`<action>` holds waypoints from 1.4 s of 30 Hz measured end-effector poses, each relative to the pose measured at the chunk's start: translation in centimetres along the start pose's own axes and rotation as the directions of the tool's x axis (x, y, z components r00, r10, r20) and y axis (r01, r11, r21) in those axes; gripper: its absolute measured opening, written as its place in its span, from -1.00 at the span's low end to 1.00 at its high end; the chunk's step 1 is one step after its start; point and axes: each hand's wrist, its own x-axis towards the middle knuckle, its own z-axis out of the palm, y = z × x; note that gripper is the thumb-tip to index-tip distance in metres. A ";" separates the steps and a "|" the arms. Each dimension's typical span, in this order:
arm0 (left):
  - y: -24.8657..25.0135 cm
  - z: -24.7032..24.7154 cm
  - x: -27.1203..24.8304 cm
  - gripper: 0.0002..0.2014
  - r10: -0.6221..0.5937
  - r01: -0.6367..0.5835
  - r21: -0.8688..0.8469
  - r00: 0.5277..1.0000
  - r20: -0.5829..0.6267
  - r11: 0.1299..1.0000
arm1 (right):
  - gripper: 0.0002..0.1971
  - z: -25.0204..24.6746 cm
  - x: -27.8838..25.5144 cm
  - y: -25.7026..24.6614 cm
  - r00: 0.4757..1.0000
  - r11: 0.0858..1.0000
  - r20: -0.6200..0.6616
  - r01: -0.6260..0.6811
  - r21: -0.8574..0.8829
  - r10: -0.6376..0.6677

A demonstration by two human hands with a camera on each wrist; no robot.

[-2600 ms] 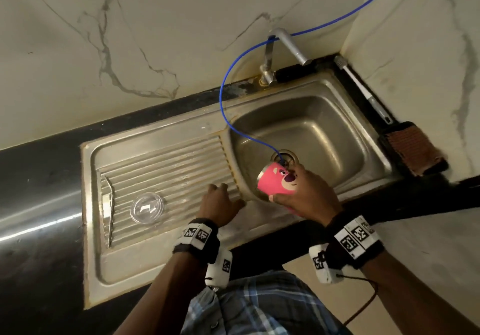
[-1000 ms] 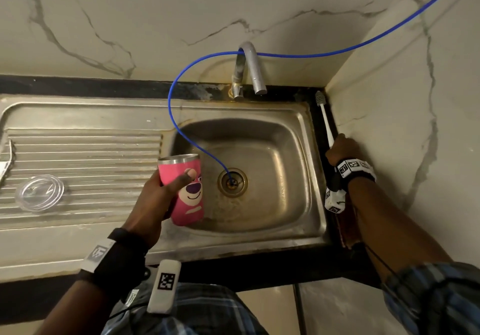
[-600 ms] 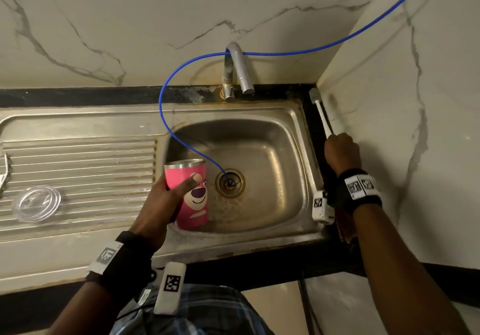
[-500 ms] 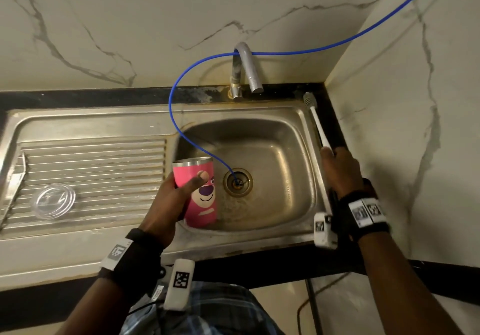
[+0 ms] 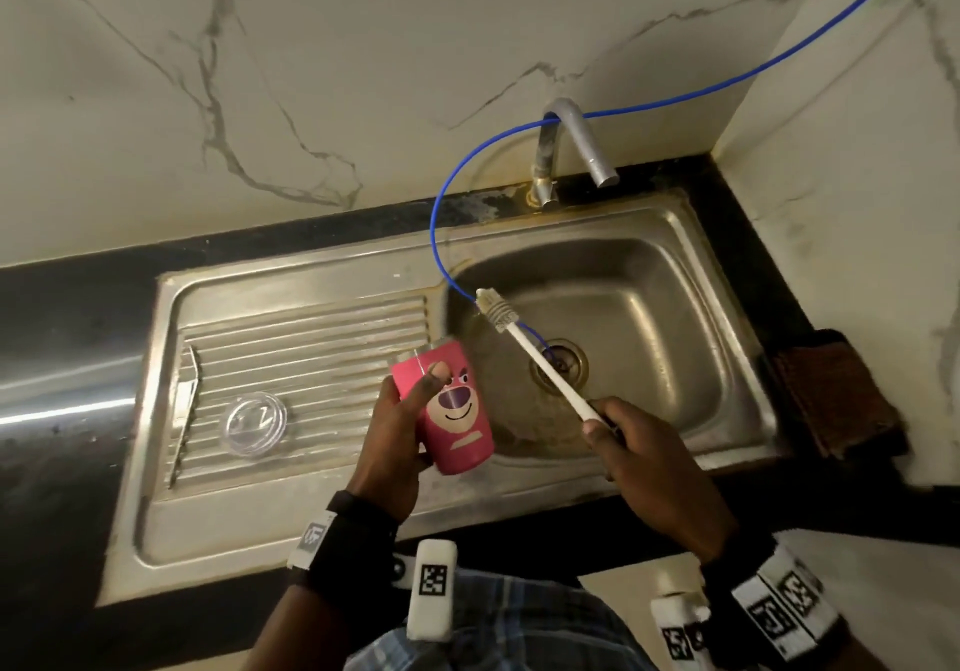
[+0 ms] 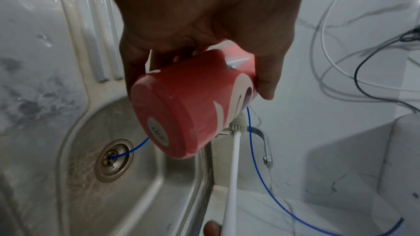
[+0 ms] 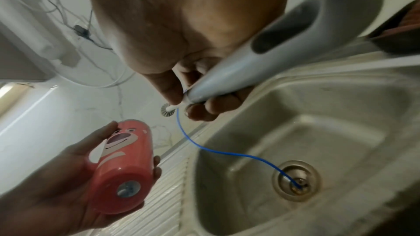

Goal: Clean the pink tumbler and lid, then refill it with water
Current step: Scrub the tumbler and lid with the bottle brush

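My left hand [image 5: 400, 426] grips the pink tumbler [image 5: 457, 410] with a bear face, held tilted over the left edge of the sink basin [image 5: 623, 306]; its base shows in the left wrist view [image 6: 181, 117] and the right wrist view [image 7: 127, 164]. My right hand [image 5: 628, 441] holds a white bottle brush [image 5: 535, 358] by its handle [image 7: 261, 60], bristle head [image 5: 493, 306] pointing up-left over the basin, beside the tumbler's rim. The clear lid [image 5: 253, 423] lies flat on the ribbed drainboard [image 5: 311, 337], apart from both hands.
A blue tube [image 5: 441, 233] loops from the wall past the tap [image 5: 571, 150] into the drain [image 5: 558, 363]. A metal utensil [image 5: 184, 410] lies at the drainboard's left edge. A brown scrub pad [image 5: 831, 400] sits on the black counter to the right.
My right hand lifted the brush from the counter's right edge and swung it over the basin toward the tumbler. The left hand kept hold of the tumbler and tilted it.
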 end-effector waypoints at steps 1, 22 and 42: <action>0.4 -0.7 0.0 -0.45 0.004 -0.004 -0.011 1.000 0.013 1.000 | -0.87 0.8 -0.2 -1.6 0.999 0.999 -0.011 0.034 -0.010 -0.034; 7.0 -9.1 -2.6 -0.21 0.241 -0.244 -0.252 0.970 -0.041 0.937 | -0.46 11.9 -2.6 -18.5 0.885 0.884 -0.117 0.460 0.080 -0.450; 11.6 -10.6 -2.5 -0.38 0.321 -0.400 -0.279 0.902 -0.289 0.873 | -0.40 12.2 -1.9 -18.6 0.720 0.715 0.011 0.690 -0.114 -0.694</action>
